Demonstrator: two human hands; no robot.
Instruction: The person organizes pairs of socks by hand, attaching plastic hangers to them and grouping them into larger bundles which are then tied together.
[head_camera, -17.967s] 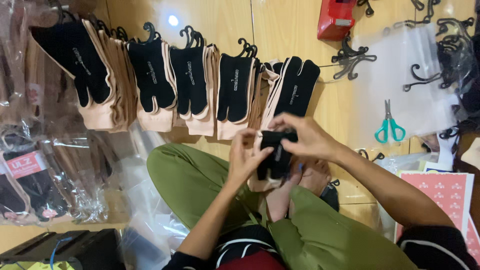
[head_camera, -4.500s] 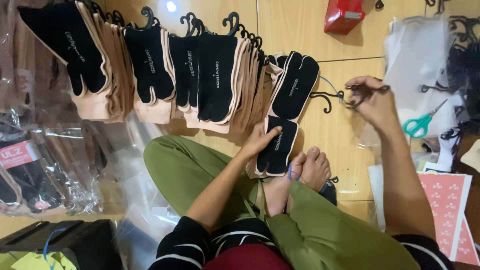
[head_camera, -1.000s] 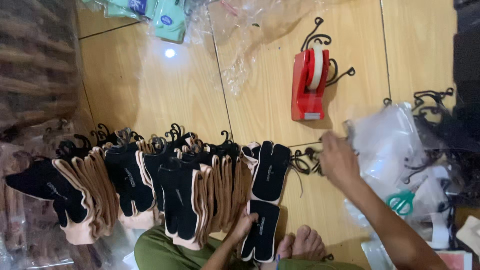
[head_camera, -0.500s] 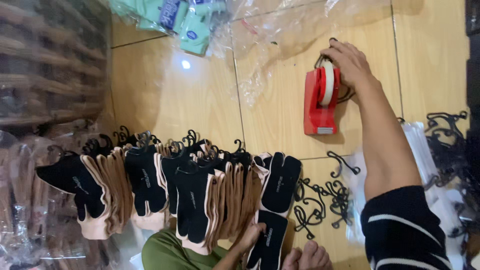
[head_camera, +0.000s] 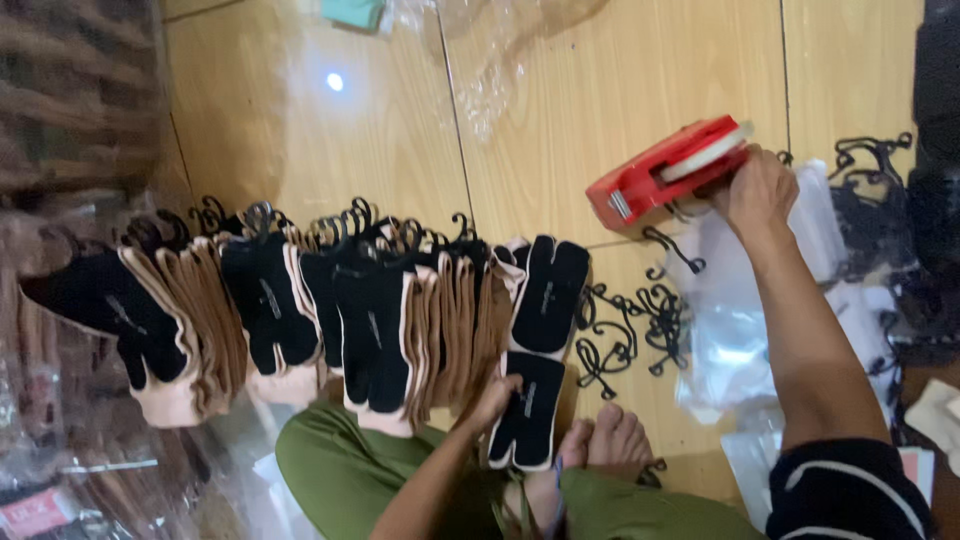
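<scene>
My right hand (head_camera: 760, 190) grips a red tape dispenser (head_camera: 660, 175) by its roll end and holds it tilted just above the wooden floor (head_camera: 560, 120). My left hand (head_camera: 495, 395) rests on the edge of a black split-toe sock pair on a beige card (head_camera: 530, 410), which lies by my knee. A second black sock card (head_camera: 552, 295) lies just above it. Loose black plastic hooks (head_camera: 620, 335) are scattered between the socks and my right forearm.
A long overlapping row of carded black socks with hooks (head_camera: 300, 320) runs across the floor to the left. Clear plastic bags (head_camera: 740, 330) lie under my right arm. My bare feet (head_camera: 610, 445) and green trousers (head_camera: 340, 470) fill the bottom.
My right hand left the pile of hooks, reached out to the red tape dispenser, took hold of it and drew it nearer, tipped on its side. My left hand stayed on the sock card.
</scene>
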